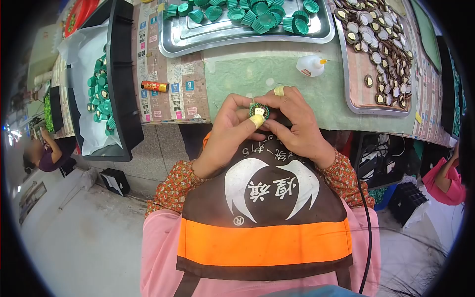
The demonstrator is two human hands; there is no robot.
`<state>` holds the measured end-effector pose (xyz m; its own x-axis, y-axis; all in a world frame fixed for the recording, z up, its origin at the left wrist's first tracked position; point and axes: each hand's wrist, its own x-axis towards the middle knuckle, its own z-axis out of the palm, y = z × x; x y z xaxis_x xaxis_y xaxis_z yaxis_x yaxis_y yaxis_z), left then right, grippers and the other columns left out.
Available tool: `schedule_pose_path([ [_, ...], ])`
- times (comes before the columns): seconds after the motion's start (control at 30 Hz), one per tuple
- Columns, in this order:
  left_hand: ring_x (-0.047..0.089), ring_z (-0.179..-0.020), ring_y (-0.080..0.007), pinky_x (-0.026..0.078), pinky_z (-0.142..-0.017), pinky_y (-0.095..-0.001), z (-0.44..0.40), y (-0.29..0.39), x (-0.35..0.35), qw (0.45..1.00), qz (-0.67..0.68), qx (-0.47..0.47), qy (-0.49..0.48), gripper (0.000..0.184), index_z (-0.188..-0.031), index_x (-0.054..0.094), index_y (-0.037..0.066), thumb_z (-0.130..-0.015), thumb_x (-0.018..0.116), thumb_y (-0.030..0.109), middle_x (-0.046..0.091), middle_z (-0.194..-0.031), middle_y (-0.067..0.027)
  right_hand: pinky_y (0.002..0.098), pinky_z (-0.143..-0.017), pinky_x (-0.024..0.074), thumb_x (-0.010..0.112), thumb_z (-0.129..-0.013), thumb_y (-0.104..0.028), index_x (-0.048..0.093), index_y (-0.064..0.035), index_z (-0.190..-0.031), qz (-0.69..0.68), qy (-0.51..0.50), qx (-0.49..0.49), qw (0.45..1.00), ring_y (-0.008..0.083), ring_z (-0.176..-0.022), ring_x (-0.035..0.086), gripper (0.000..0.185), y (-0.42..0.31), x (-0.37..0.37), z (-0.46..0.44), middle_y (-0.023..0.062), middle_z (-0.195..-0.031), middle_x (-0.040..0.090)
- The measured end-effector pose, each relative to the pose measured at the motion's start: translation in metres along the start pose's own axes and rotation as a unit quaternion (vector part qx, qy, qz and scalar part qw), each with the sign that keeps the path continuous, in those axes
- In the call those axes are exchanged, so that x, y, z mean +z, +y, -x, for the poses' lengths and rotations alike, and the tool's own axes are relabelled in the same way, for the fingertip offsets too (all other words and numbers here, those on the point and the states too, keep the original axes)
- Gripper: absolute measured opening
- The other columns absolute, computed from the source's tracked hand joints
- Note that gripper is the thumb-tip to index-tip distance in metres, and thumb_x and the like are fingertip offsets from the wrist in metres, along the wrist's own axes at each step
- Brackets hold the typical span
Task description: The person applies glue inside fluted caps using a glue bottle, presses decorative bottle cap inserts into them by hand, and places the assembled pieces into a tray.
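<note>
Between my two hands, above the apron and near the table's front edge, is a small round green piece (260, 111) with a pale centre. My left hand (231, 129) is closed on its left side, with the yellow-wrapped thumb over its front. The fingers of my right hand (293, 123) close round its right side, and one of them has a yellow wrap. A white glue bottle (310, 66) with a yellow tip lies on the green mat (230, 74) beyond my right hand. To the left on the table is a red and gold cylinder (155, 86).
A metal tray (198, 48) of green fluted cups stands at the back. Another tray (354, 84) at right holds many brown and white discs. On the left, a black crate (122, 74) holds green cups on white lining. People sit at far left (52, 152) and far right (444, 180).
</note>
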<state>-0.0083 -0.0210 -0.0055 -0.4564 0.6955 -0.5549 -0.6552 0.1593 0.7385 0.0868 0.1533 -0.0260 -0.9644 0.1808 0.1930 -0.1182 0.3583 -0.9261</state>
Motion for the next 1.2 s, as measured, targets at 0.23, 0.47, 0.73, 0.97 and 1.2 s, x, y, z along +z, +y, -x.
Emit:
schedule_pose_path([
  [0.23,0.068,-0.096,-0.0144,0.061,-0.080,-0.0290,-0.003,-0.017,0.001,0.997,-0.017,0.068,0.023,0.028,-0.119,0.043,0.005,-0.098,0.060,0.001,0.066,-0.112,-0.0110,0.0396,-0.080,0.0464,0.074,-0.076,0.002,0.067,-0.0062,-0.119,0.009,0.010,-0.021,1.000,0.0308,-0.090,0.055,0.045,0.005,0.004,0.002,0.0109,-0.097,0.058],
  [0.47,0.069,-0.093,-0.0147,0.062,-0.077,-0.0284,-0.005,-0.018,0.003,0.995,-0.021,0.088,0.032,0.026,-0.119,0.044,0.005,-0.098,0.059,0.002,0.066,-0.111,-0.0127,0.0396,-0.078,0.0464,0.075,-0.075,0.002,0.067,-0.0054,-0.119,0.016,0.030,-0.044,0.998,0.0307,-0.088,0.055,0.046,0.005,0.003,0.001,0.0118,-0.098,0.059],
  [0.73,0.073,-0.090,-0.0234,0.063,-0.074,-0.0325,0.015,0.037,-0.049,0.943,0.102,0.251,0.191,0.031,-0.129,0.047,0.005,-0.104,0.055,0.021,0.066,-0.123,-0.0231,0.0335,-0.071,0.0459,0.073,-0.080,0.001,0.068,-0.0034,-0.117,-0.005,0.016,-0.007,1.000,0.0248,-0.082,0.053,0.037,0.000,-0.002,0.007,0.0111,-0.098,0.062],
  [0.97,0.066,-0.116,-0.0302,0.061,-0.094,-0.0408,0.062,0.104,-0.168,0.833,0.270,0.433,0.216,0.039,-0.139,0.041,-0.002,-0.110,0.037,0.024,0.055,-0.140,-0.0270,0.0316,-0.069,0.0466,0.072,-0.081,0.003,0.069,-0.0026,-0.115,-0.015,0.012,-0.028,0.999,0.0224,-0.084,0.054,0.035,-0.002,-0.001,0.009,0.0103,-0.103,0.064],
  [1.2,0.066,-0.114,-0.0300,0.061,-0.093,-0.0395,0.059,0.108,-0.171,0.791,0.295,0.474,0.250,0.034,-0.134,0.043,-0.002,-0.109,0.034,0.019,0.055,-0.139,-0.0248,0.0302,-0.069,0.0471,0.069,-0.085,0.004,0.069,-0.0022,-0.113,-0.020,0.050,-0.019,0.998,0.0200,-0.088,0.057,0.029,-0.004,-0.005,0.023,0.0108,-0.102,0.064],
])
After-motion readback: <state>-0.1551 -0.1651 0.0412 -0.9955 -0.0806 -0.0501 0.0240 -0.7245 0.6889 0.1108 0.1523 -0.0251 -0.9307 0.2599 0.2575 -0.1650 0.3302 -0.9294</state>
